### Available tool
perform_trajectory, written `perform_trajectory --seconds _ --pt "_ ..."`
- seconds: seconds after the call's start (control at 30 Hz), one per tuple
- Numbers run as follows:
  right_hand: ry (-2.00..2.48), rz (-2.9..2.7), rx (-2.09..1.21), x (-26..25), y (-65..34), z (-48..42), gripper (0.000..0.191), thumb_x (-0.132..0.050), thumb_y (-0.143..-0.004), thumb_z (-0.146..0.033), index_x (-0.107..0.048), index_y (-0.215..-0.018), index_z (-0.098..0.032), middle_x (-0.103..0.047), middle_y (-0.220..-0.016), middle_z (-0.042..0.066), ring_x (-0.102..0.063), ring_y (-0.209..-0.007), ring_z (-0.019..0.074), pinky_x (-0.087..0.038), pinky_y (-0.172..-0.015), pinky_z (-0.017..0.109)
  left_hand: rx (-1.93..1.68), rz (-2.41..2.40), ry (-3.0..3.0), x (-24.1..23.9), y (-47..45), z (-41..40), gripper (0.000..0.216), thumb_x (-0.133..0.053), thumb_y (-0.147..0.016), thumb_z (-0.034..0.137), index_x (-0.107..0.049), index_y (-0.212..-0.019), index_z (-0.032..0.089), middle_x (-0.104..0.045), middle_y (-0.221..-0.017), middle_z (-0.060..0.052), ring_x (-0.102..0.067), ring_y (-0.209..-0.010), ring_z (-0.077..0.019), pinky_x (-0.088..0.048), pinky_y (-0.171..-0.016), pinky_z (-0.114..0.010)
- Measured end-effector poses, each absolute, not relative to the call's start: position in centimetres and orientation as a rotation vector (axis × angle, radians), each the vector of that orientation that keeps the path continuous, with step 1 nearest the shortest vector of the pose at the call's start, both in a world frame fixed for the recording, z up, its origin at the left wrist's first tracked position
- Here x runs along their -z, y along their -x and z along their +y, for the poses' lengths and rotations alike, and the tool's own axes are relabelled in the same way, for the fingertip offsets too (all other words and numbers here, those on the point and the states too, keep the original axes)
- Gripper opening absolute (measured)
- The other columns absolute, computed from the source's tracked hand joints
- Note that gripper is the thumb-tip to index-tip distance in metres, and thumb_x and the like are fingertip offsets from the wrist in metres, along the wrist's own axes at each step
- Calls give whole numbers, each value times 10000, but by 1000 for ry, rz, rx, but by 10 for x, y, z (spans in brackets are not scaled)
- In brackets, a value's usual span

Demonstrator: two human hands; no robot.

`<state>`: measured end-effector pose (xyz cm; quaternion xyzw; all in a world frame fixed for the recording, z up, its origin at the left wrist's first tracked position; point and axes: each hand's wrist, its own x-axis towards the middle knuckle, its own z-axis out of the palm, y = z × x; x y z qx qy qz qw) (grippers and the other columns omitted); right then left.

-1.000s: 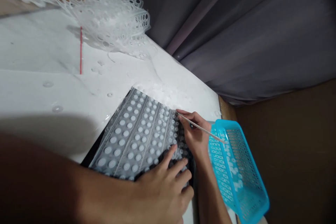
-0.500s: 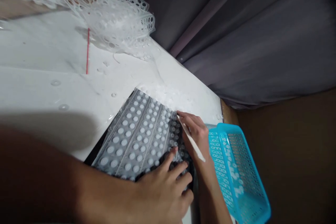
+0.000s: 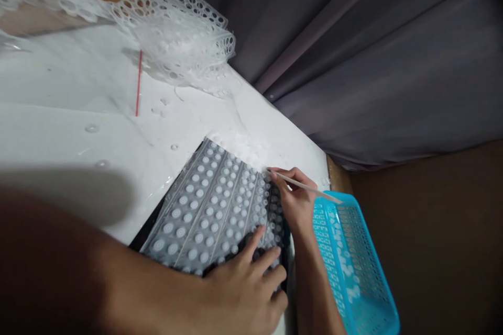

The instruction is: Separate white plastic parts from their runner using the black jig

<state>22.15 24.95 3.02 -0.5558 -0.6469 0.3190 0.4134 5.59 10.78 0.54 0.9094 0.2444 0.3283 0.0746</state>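
My left hand (image 3: 251,290) lies on a grey sheet (image 3: 214,180) covered with rows of round white pieces. Its fingers are spread over the lower part of the sheet. At the sheet's far right corner is my right hand (image 3: 296,193), its fingers closed around a slim white stick-like tool (image 3: 310,187). The tool's thin tip reaches the sheet's upper edge, while the other end points right over the basket. What kind of tool it is cannot be made out. Small white bits (image 3: 247,147) are piled along the sheet's upper edge.
A blue perforated basket (image 3: 379,259) with white pieces inside stands to the right. Punched clear plastic webbing (image 3: 176,36) is heaped at the back beside a clear bag with a red strip (image 3: 139,84). Loose rings (image 3: 92,128) lie on the white table (image 3: 188,120). A grey curtain (image 3: 377,52) hangs behind.
My right hand has turned, swinging the white tool's rear end up and right, from over my wrist to over the basket. My left hand stays on the sheet. The view has shifted slightly.
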Motion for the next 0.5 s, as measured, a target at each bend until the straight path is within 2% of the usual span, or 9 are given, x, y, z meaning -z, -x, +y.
perform_trajectory --seconds 0.17,0.37,0.5 --pt "1448 -1744 -695 -35 -218 247 214 -792 -938 -319 -706 -766 -223 -851 -1076 98 -808 -1047 296 -620 -911 435 -1015 759 -2741 -5 -57 105 265 -525 -1101 315 -772 -1086 221 -752 -1177 -58 -613 -1313 -323 -260 -1237 -644" --pt "1470 -1808 -662 -39 -217 244 236 -761 -961 -328 -695 -757 -230 -854 -1087 87 -806 -1067 308 -608 -942 449 -1023 757 -2754 -7 -56 107 278 -507 -1108 301 -768 -1059 221 -754 -1162 -51 -625 -1302 -326 -257 -1235 -642" --pt "1504 -1882 -536 -36 -215 244 170 -722 -990 -316 -758 -841 -243 -854 -1104 60 -810 -1031 281 -614 -912 417 -1016 748 -2756 -8 -55 108 294 -492 -1114 312 -770 -1084 219 -752 -1179 -57 -623 -1308 -328 -239 -1243 -645"
